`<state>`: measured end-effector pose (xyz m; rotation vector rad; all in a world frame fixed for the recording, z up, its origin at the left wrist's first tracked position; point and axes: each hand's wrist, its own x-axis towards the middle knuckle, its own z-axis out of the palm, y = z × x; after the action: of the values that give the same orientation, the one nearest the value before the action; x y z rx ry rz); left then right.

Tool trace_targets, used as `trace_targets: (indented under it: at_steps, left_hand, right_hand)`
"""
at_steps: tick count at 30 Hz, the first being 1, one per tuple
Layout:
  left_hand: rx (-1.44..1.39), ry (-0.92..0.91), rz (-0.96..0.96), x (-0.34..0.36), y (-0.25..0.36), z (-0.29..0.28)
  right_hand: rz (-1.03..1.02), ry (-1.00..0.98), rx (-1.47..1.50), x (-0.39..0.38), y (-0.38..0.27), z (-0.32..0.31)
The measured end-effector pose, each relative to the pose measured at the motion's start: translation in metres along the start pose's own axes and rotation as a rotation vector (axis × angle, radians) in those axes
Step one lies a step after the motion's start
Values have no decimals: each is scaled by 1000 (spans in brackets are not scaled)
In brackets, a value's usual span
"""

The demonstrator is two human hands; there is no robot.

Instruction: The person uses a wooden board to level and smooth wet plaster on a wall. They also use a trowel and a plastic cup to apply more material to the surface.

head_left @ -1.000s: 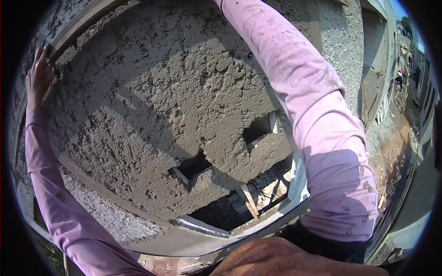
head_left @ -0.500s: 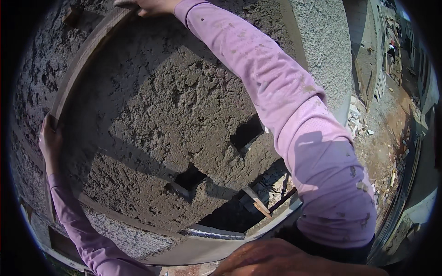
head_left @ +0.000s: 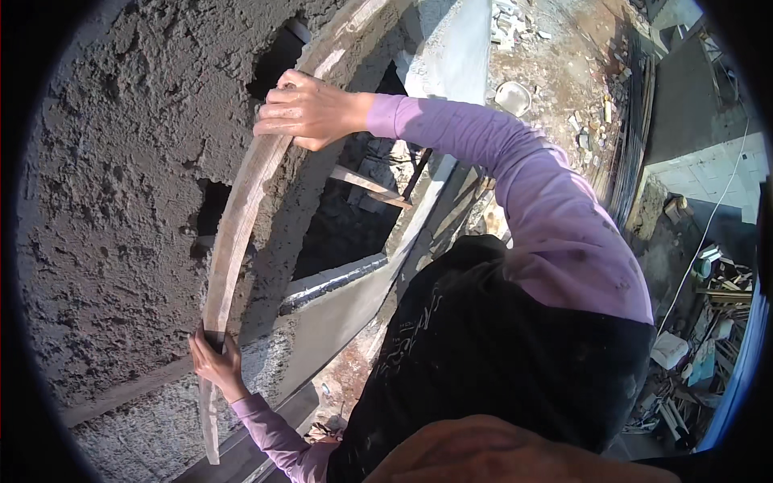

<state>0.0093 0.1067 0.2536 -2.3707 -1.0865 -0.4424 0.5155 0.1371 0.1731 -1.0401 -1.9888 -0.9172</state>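
A long wooden straightedge (head_left: 235,225) stretches from the top of the view down to the lower left, bent by the lens. My right hand (head_left: 310,113) is closed over its upper part, the fingers curled round the edge. Lower down, my left hand (head_left: 216,364) grips the same batten near its bottom end. To the left spreads a wall of rough grey mortar (head_left: 121,201), which the batten crosses at its right side. Two dark square holes in the mortar, one being an upper hole (head_left: 274,60), lie beside the batten.
A larger opening (head_left: 338,233) with a wooden strip (head_left: 370,183) across it lies right of the batten. Below, at the right, are rubble-strewn ground (head_left: 555,64), a round pale basin (head_left: 513,98), long dark bars (head_left: 632,153) and a heap of scrap (head_left: 684,378).
Both hands have brought the straightedge rightward across the mortar wall, from its far left side to beside the openings. My right hand has come down from the top edge. The view has swung right.
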Motion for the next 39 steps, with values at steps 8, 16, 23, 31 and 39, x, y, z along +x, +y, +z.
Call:
trace_targets:
  at_steps: [8, 16, 23, 31, 39]
  left_hand:
    - [-496, -643, -123, -182, 97, 90]
    - [-599, -843, -209, -227, 116, 103]
    - [-625, -1009, -154, -231, 102, 126]
    - [-630, -1007, -91, -237, 138, 168]
    - [-483, -578, -202, -124, 218, 117]
  right_hand:
    - [230, -764, 549, -226, -181, 5]
    - [371, -774, 683, -309, -268, 12]
    - [419, -884, 673, -304, -268, -7]
    - [362, -778, 434, -287, -208, -50]
    - [1511, 366, 240, -292, -85, -112]
